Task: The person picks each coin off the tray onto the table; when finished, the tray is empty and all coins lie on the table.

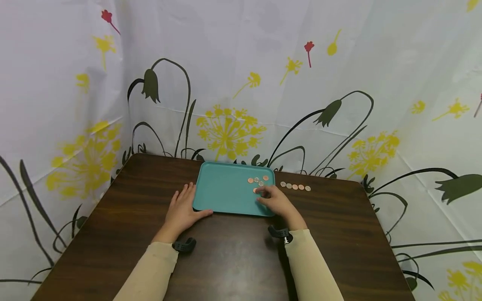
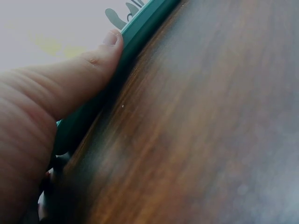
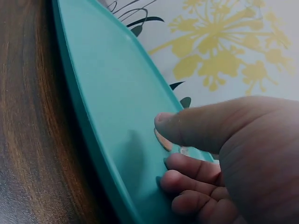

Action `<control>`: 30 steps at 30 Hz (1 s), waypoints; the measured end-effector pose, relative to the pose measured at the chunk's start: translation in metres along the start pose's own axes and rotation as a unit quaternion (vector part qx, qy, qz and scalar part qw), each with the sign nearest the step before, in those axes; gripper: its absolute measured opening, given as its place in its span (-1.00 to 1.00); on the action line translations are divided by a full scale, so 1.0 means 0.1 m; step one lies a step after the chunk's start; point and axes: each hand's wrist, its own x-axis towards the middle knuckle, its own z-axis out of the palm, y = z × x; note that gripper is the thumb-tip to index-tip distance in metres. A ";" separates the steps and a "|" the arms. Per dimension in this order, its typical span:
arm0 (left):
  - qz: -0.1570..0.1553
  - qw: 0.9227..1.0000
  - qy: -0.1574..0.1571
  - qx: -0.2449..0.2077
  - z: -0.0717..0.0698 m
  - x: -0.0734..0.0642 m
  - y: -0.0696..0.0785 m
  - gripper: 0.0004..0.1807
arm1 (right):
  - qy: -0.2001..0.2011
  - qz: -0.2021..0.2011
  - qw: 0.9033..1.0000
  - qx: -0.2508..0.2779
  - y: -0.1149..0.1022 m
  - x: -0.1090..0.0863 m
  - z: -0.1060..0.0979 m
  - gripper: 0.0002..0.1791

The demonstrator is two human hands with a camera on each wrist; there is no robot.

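A teal tray (image 1: 226, 188) lies on the dark wooden table. My left hand (image 1: 184, 209) rests at its front left corner, fingers straight along the left side and thumb touching the front rim (image 2: 122, 60). Over the tray's right part is my right hand (image 1: 276, 202), thumb and forefinger close to each other at a copper coin (image 1: 255, 190). In the right wrist view that coin (image 3: 162, 140) shows tilted at the thumb tip, apparently pinched; the forefinger is hidden behind the thumb. Just beyond lie several loose coins on the tray, among them a silver coin (image 1: 261, 183) and a copper coin (image 1: 265, 177).
Right of the tray, a row of several coins (image 1: 295, 187), copper and silver, lies on the table (image 1: 233, 259). A white curtain (image 1: 241, 62) with printed flowers hangs behind the table's far edge. Both wrists carry dark bands (image 1: 184, 245).
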 end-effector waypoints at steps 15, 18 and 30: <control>0.006 1.000 -0.001 0.001 0.02 0.07 -0.04 0.39 | 0.029 0.000 0.998 -0.047 0.03 0.04 0.12 -0.79; 0.007 1.000 -0.002 -0.001 0.03 0.07 -0.03 0.39 | 0.035 0.011 0.997 -0.064 0.03 0.05 0.14 -0.81; 0.008 1.000 -0.006 -0.003 0.04 0.07 0.02 0.39 | 0.043 0.037 0.994 -0.091 -0.05 0.01 0.15 -0.83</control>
